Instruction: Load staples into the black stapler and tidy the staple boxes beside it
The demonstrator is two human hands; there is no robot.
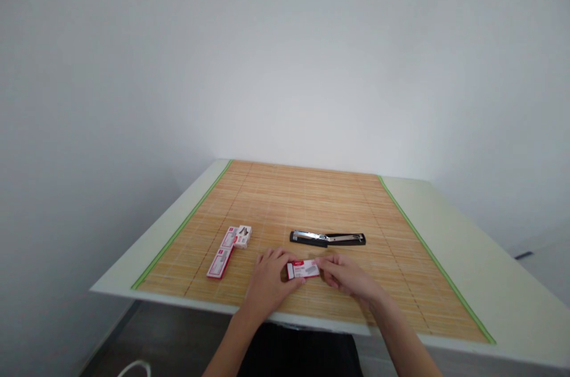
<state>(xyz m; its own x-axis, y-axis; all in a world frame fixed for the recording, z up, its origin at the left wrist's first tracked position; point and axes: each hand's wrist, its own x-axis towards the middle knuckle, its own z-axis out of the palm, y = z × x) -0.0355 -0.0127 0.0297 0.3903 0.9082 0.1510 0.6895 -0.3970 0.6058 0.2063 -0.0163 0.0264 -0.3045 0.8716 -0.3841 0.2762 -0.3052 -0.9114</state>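
Observation:
A small red-and-white staple box (303,269) is between my two hands, low over the front part of the bamboo mat. My left hand (268,279) holds its left end, thumb at the near edge and index finger at the far edge. At the right end, my right hand (345,275) pinches the box, with the other fingers curled under. Just beyond the hands lies a black stapler (327,238), unfolded flat so its silvery metal inside shows.
Left of my hands, two pink-and-white boxes (219,263) lie end to end, with a smaller white box (243,236) against the farther one. A green-edged bamboo mat (307,199) covers the middle of the white table (449,234). A wall (303,68) stands behind it.

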